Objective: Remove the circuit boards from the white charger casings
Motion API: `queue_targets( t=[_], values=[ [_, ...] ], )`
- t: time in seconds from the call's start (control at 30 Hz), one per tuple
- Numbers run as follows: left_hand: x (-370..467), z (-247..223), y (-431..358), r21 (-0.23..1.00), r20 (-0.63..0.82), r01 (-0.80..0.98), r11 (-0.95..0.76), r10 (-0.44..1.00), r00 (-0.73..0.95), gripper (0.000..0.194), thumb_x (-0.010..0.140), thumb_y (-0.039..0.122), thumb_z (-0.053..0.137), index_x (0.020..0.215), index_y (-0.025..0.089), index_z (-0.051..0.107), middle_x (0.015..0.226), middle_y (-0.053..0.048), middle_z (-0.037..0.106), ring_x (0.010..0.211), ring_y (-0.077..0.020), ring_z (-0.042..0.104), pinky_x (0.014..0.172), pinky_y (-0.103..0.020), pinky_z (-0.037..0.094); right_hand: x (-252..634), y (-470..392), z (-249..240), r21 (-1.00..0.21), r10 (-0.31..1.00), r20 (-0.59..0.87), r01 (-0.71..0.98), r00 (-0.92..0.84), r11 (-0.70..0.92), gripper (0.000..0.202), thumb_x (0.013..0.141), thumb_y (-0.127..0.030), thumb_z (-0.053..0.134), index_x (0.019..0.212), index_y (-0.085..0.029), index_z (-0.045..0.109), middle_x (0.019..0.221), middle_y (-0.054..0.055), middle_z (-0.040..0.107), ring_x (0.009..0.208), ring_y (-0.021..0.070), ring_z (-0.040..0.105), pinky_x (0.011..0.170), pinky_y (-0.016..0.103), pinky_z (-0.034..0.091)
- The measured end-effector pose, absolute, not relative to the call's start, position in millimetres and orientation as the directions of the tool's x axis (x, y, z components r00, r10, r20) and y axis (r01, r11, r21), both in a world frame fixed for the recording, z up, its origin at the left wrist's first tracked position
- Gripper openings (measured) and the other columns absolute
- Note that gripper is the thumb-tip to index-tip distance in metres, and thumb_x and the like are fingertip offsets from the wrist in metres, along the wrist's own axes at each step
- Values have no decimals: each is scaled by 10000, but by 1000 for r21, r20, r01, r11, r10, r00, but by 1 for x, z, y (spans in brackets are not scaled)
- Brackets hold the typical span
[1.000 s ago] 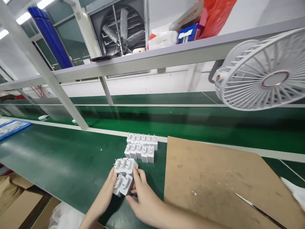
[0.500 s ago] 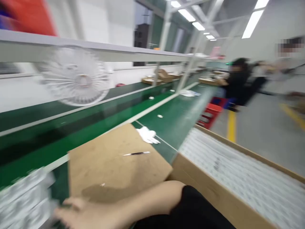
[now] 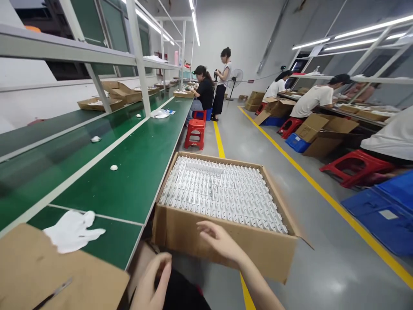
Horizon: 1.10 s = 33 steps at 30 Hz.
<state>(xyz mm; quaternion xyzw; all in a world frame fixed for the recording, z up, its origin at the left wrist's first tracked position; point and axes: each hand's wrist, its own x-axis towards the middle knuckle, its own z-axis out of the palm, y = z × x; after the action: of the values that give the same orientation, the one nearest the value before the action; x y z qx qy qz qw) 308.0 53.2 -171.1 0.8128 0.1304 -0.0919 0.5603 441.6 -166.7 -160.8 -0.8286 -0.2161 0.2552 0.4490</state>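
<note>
A cardboard box [image 3: 226, 241] packed with rows of small white parts [image 3: 219, 189] stands on the floor to the right of the bench. My right hand [image 3: 219, 241] is in front of the box's near wall, fingers loosely bent and apart, nothing in it. Lower down, between the bench edge and the box, my left hand [image 3: 151, 280] has curved fingers with a gap to the thumb; no object shows in it. On the green bench [image 3: 135, 159] lie a white glove [image 3: 74, 230] and a cardboard sheet [image 3: 80, 271], with tweezers [image 3: 53, 295] on the sheet.
Small white pieces [image 3: 114, 167] lie along the bench. A red stool [image 3: 195, 133] stands beyond the box. A seated person [image 3: 204, 92] and a standing person [image 3: 223, 82] are farther off. Blue crates [image 3: 383, 211] and people on stools line the right side.
The view has swung right, from the bench to the floor box. The hand that was beside stacked white parts at the lower left is away from them; both hands now show near the box.
</note>
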Motion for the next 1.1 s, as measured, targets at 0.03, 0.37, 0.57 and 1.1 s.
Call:
queue_targets(
  t=[0.03, 0.37, 0.57, 1.1],
  values=[
    [347, -176, 42, 837, -278, 312, -450, 142, 950, 273, 918, 345, 498, 1126, 194, 590, 1204, -90, 597, 1110, -245, 559, 962, -481, 445, 463, -182, -170, -816, 496, -237, 106, 835, -569, 351, 938, -345, 530, 1243, -171, 514, 1249, 95, 543, 1096, 240, 560, 918, 480, 469],
    [615, -200, 10, 398, -301, 337, -853, 226, 927, 337, 890, 318, 563, 1194, 173, 550, 1231, -98, 571, 1048, -238, 588, 869, -459, 505, 612, -199, -227, -453, 411, -314, 245, 856, -857, 324, 911, -325, 576, 1190, -163, 549, 1227, 88, 552, 1076, 233, 563, 899, 460, 478],
    [645, -224, 3, 220, -416, 370, -903, 256, 873, 333, 888, 318, 568, 1185, 168, 556, 1213, -99, 580, 1026, -232, 598, 852, -444, 515, 638, -205, -244, -309, 501, -394, 403, 771, -862, 308, 907, -331, 581, 1160, -156, 565, 1200, 83, 567, 1064, 229, 569, 893, 455, 480],
    [652, -246, 2, 40, -467, 411, -911, 347, 814, 340, 887, 320, 567, 1190, 166, 552, 1226, -99, 573, 1042, -238, 591, 861, -455, 510, 646, -215, -265, -150, 582, -438, 583, 685, -799, 299, 908, -345, 576, 1144, -161, 575, 1204, 84, 567, 1079, 231, 558, 917, 464, 460]
  ],
)
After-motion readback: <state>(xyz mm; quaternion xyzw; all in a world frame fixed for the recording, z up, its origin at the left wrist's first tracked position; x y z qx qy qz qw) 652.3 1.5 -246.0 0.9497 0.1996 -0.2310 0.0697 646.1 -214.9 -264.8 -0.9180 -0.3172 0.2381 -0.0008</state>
